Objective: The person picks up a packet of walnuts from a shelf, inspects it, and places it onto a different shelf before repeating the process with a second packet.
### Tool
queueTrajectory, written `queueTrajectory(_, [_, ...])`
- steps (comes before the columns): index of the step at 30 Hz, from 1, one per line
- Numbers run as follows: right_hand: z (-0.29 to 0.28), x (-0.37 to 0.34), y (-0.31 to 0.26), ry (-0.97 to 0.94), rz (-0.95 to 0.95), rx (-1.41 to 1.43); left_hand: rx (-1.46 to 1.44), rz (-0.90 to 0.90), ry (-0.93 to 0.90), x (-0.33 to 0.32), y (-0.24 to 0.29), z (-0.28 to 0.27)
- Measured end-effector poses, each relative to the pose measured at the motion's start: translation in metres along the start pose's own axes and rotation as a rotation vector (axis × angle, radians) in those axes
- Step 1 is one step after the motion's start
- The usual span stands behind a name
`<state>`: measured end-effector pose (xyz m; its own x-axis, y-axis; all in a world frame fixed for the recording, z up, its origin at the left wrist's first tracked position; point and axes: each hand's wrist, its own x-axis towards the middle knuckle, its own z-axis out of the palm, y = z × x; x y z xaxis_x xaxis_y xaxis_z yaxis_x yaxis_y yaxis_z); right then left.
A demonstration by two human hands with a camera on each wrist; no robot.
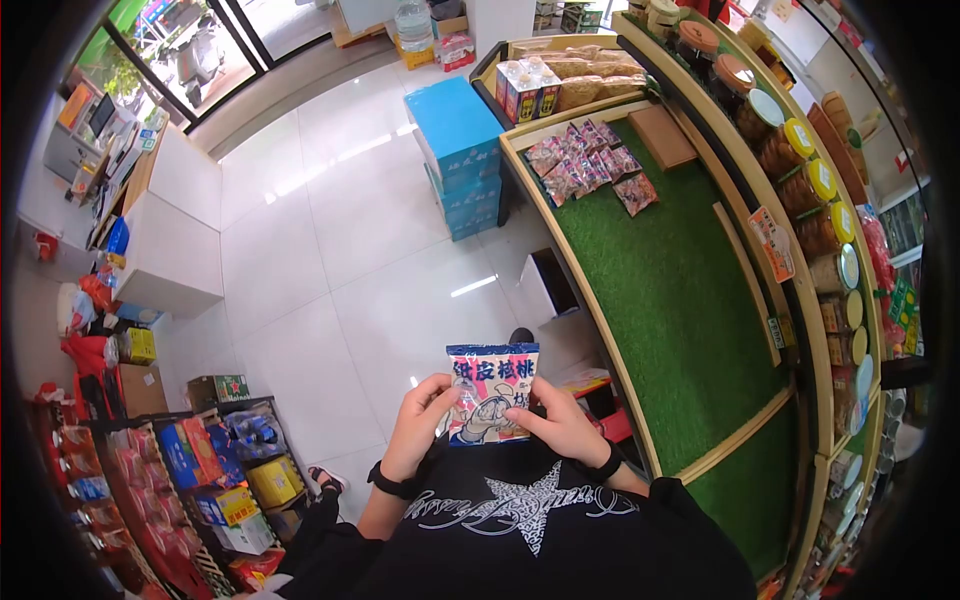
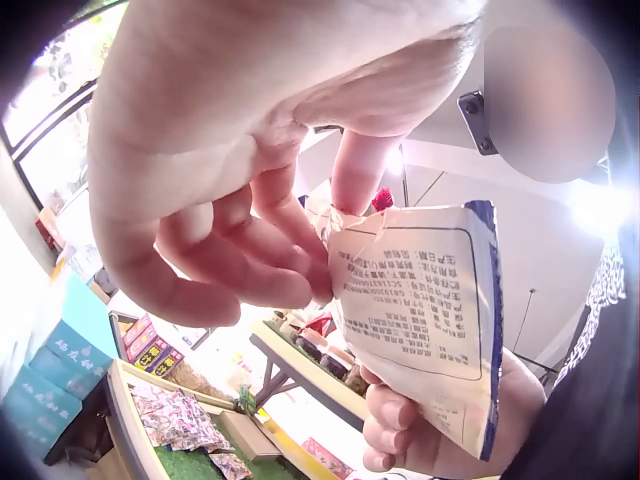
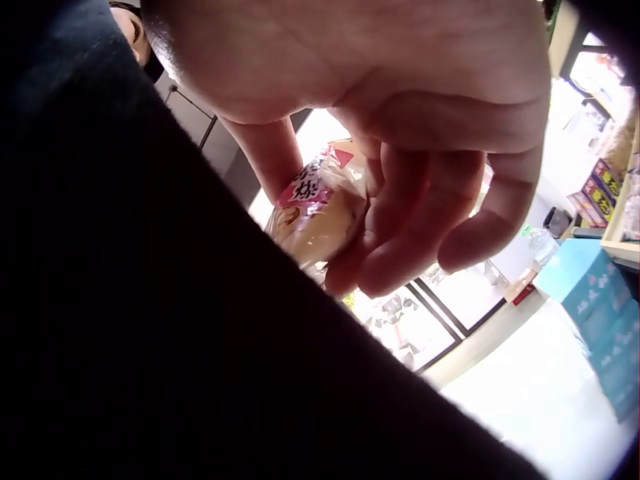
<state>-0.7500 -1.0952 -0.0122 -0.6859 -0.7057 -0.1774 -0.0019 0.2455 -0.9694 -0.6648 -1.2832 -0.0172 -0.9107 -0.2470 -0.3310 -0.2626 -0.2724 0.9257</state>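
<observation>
A snack packet (image 1: 492, 385) with a blue top edge, pink stripes and large dark characters is held upright in front of the chest. My left hand (image 1: 427, 412) pinches its left side, thumb on the front face. On the opposite side my right hand (image 1: 563, 425) grips it, its thumb lying across the lower front. In the left wrist view the back of the packet (image 2: 415, 300) shows small printed text, and the left fingers (image 2: 280, 270) bend behind its edge. The right wrist view has the packet (image 3: 325, 205) between thumb and curled fingers, partly hidden by a dark sleeve.
To the right stands a wooden display counter lined with green turf (image 1: 650, 300), bearing a heap of small pink packets (image 1: 585, 165). Blue boxes (image 1: 460, 150) are stacked at its far left corner. Lidded jars (image 1: 790, 145) line the right shelf. Goods fill racks (image 1: 230, 470) at lower left.
</observation>
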Motion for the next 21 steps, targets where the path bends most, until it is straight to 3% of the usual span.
queueTrajectory(13, [-0.119,0.103,0.005,0.044,-0.102,-0.007,0.042,0.111,-0.044,0.144,0.057,0.059])
queueTrajectory(21, [-0.178,0.121,0.007,0.141,0.007,0.026,-0.007,0.007,-0.179,0.203,0.070,0.101])
